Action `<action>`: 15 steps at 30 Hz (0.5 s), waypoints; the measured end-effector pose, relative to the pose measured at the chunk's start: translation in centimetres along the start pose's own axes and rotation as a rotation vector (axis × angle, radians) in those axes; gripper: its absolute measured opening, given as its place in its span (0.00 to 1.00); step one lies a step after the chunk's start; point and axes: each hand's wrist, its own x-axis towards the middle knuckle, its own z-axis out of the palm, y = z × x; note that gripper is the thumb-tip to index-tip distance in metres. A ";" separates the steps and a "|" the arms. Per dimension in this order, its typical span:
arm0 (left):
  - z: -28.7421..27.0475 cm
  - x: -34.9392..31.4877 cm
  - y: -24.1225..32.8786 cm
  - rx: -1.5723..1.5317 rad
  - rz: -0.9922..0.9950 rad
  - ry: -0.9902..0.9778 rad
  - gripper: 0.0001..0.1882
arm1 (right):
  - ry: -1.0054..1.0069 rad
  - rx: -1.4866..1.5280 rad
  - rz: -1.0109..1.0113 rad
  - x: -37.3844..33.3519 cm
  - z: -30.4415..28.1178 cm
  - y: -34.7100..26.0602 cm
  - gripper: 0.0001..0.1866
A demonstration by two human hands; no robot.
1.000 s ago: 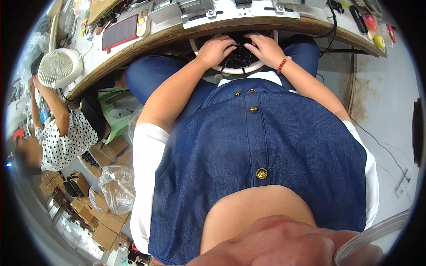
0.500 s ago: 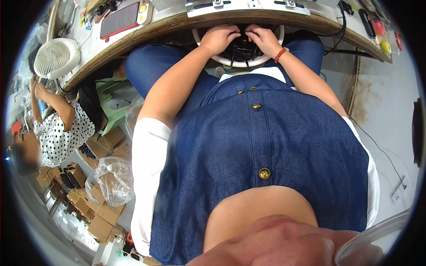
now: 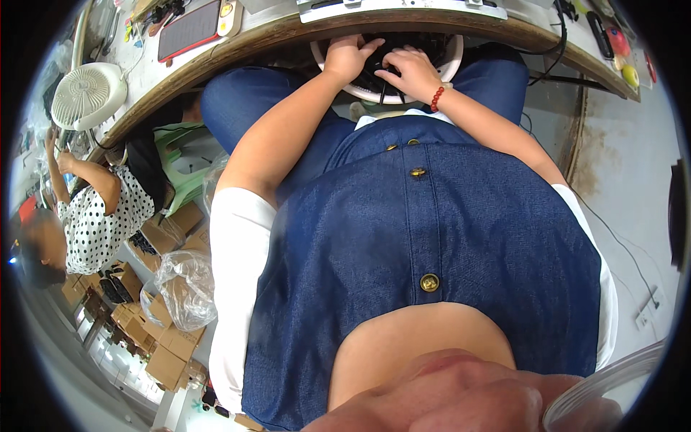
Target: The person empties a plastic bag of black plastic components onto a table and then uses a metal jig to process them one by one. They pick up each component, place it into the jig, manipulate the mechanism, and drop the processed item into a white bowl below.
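A white round basket (image 3: 455,61) sits between my knees under the table edge, with thin black pieces (image 3: 381,92) in it, too dark and jumbled to name. My left hand (image 3: 348,57) is over the basket's left side, thumb stretched away from the fingers, whose tips are partly hidden at the table edge. Over the right side, my right hand (image 3: 413,72) bends down toward the black pieces, its thumb and fingers apart. I see nothing held in either hand. A red bead bracelet (image 3: 437,99) circles my right wrist.
The wooden table edge (image 3: 281,36) curves just above my hands, with a metal bracket (image 3: 403,10) on top. A red-edged phone (image 3: 188,31) and a white fan (image 3: 90,96) stand left. A person in a dotted shirt (image 3: 108,223) sits at left near cardboard boxes (image 3: 169,363).
My hands were close together with fingertips pinched above the basket's middle. Now they have parted: the left has moved slightly left, the right down and left, and their fingers have spread.
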 end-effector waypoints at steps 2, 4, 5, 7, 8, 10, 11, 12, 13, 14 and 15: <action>0.6 0.1 -0.6 -0.063 -0.037 0.035 0.31 | -0.012 0.003 0.020 0.3 0.3 -0.3 0.16; 1.0 0.4 -1.1 -0.130 -0.060 0.038 0.32 | -0.077 0.047 0.053 0.5 -0.5 -1.0 0.14; 1.1 0.6 -1.2 -0.166 -0.066 0.026 0.32 | -0.111 0.069 0.069 0.6 -0.9 -1.4 0.13; 1.1 0.7 -0.8 -0.222 -0.129 -0.019 0.31 | -0.095 0.185 0.080 0.6 -0.3 -0.8 0.13; 0.9 0.9 -0.1 -0.241 -0.187 -0.050 0.30 | -0.085 0.243 0.090 0.4 -0.2 -0.4 0.13; 1.0 0.9 -0.3 -0.276 -0.198 -0.045 0.29 | -0.051 0.193 0.049 0.2 -0.8 -0.3 0.13; 1.7 1.1 -1.5 -0.291 -0.152 -0.007 0.29 | -0.037 0.171 0.020 0.2 -1.3 -0.5 0.13; 2.4 1.5 -2.7 -0.291 -0.143 0.027 0.29 | -0.069 0.112 -0.054 0.2 -1.6 -0.4 0.13; 2.6 1.7 -3.2 -0.292 -0.133 0.058 0.29 | -0.100 0.053 -0.126 0.0 -2.0 -0.3 0.14; 2.9 2.0 -3.7 -0.279 -0.159 0.086 0.29 | -0.131 -0.006 -0.199 0.0 -2.2 -0.4 0.15; 3.2 2.1 -4.1 -0.288 -0.204 0.080 0.29 | -0.186 -0.018 -0.227 -0.1 -2.3 -0.5 0.14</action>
